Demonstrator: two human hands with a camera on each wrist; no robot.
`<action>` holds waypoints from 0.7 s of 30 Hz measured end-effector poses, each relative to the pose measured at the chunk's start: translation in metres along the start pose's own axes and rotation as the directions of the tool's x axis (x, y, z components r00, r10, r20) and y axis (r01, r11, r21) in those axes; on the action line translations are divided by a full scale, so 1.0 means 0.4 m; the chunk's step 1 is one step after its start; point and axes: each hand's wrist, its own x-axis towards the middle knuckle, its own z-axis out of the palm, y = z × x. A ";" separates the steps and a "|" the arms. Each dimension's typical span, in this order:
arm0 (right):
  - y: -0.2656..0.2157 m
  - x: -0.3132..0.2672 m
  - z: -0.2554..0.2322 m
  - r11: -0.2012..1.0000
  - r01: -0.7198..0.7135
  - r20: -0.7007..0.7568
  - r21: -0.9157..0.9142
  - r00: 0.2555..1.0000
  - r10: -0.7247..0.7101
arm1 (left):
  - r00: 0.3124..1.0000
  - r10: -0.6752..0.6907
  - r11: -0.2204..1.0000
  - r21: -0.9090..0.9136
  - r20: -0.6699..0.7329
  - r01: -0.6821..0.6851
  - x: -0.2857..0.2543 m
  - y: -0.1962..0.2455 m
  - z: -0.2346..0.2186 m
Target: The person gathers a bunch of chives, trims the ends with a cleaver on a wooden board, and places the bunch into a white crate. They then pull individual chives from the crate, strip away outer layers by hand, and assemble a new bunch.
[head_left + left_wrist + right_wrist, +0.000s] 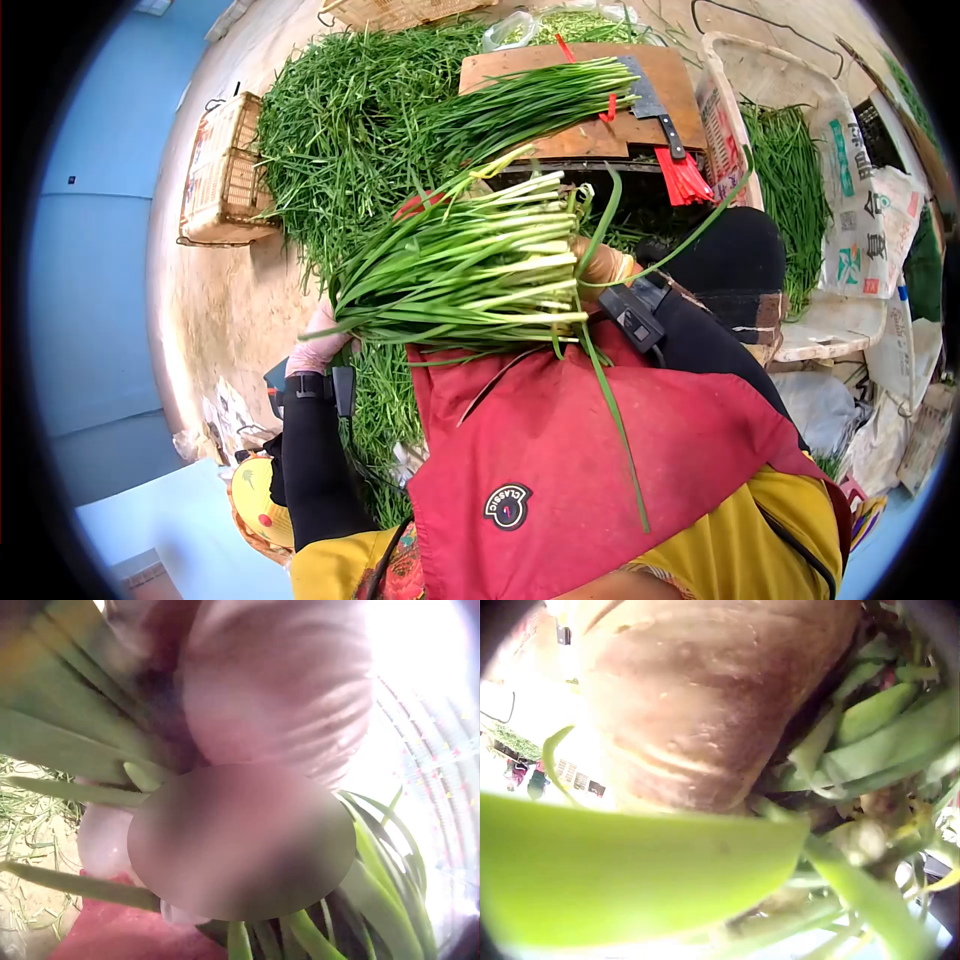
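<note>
A loose bunch of long green stalks with pale ends (480, 265) lies across both hands above the lap, pale ends to the right. My gloved left hand (318, 340) grips its leafy end; the left wrist view shows that glove (277, 690) close up, with leaves (382, 885) around it. At the pale ends, my right hand (603, 265) holds the bunch from the far side, its fingers mostly hidden by stalks. In the right wrist view the right hand (697, 705) is beside stalk ends (870, 840), and a broad blade (630, 870) crosses in front.
Beyond the bunch, a wooden board (500, 72) carries more stalks (540, 105) and a cleaver (650, 95). Red ties (684, 178) hang at its near edge. A heap of greens (350, 120) is at left, near a woven basket (222, 170); a white crate (735, 110) with greens stands right.
</note>
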 end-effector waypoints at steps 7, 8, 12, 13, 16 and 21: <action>0.011 -0.009 0.004 1.000 -0.003 -0.004 -0.029 1.000 0.002 | 0.955 0.296 0.955 0.016 -0.037 -0.295 0.025 0.010 -0.017; 0.010 -0.014 0.003 0.999 -0.003 -0.008 -0.040 1.000 0.003 | 0.997 0.061 0.997 0.047 -0.042 -0.059 0.008 0.036 -0.023; -0.004 -0.031 -0.007 0.994 -0.008 -0.029 -0.105 1.000 0.005 | 0.991 0.119 0.985 0.130 -0.061 -0.110 0.018 0.039 -0.021; -0.004 -0.035 -0.018 0.991 -0.012 -0.040 -0.136 0.999 0.007 | 0.991 0.117 0.985 0.132 -0.060 -0.109 0.019 0.034 -0.020; -0.048 -0.053 0.080 0.977 0.072 0.089 -0.200 0.994 -0.055 | 0.990 0.124 0.979 0.169 -0.063 -0.112 0.022 0.013 -0.021; -0.180 -0.119 0.109 0.888 -0.025 -0.057 -0.459 0.998 -0.001 | 0.978 0.056 0.988 0.155 -0.199 -0.025 0.009 -0.035 -0.031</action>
